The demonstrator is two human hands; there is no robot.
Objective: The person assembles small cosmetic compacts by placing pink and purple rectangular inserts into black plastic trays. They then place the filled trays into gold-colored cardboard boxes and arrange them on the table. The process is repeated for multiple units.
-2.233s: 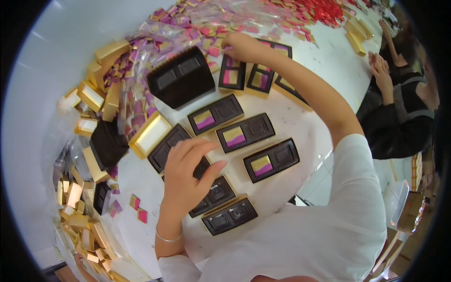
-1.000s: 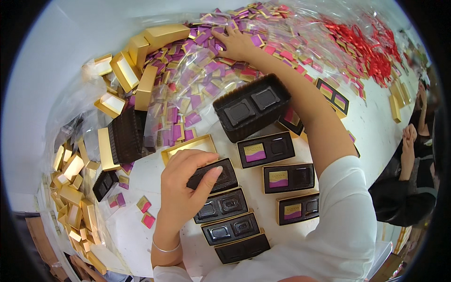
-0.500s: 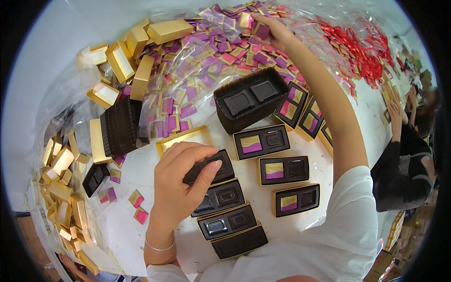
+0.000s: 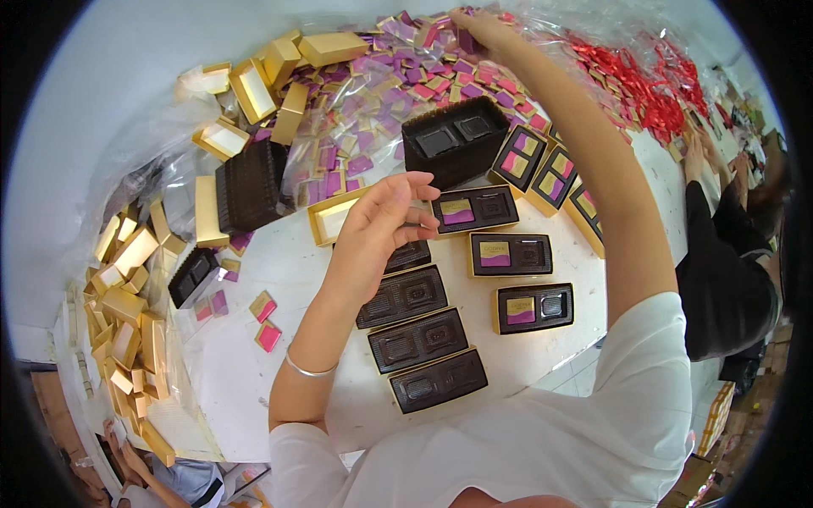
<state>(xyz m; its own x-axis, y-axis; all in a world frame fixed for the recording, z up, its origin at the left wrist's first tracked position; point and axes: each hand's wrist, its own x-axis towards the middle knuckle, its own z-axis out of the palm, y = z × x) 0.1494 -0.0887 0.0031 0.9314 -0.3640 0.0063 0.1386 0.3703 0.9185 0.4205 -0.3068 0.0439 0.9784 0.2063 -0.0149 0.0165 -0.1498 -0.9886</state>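
At the far side, my right hand (image 4: 484, 32) is over a heap of small wrapped chocolate squares (image 4: 436, 82). Its fingers are curled against a purple square (image 4: 466, 41), partly hidden by the hand. My left hand (image 4: 383, 222) hovers with its fingers apart and nothing in them, nearest a gold-rimmed box (image 4: 408, 256) with a black tray. Three more such boxes, their trays without squares, line up towards me, among them a middle box (image 4: 417, 339). To their right, an upper box (image 4: 476, 208), a middle box (image 4: 511, 254) and a lower box (image 4: 533, 308) each hold one purple-and-gold square.
A stack of black trays (image 4: 457, 140) stands beside filled boxes (image 4: 555, 178). An open gold box (image 4: 332, 216) lies behind my left hand. Gold boxes (image 4: 127, 296) pile up at left, near another tray stack (image 4: 252, 186). Red ribbons (image 4: 652, 85) and other people's hands are at right.
My view has shifted. My left hand has lifted off the far box of the near column, its fingers spreading. My right hand has turned and reached farther over the heap.
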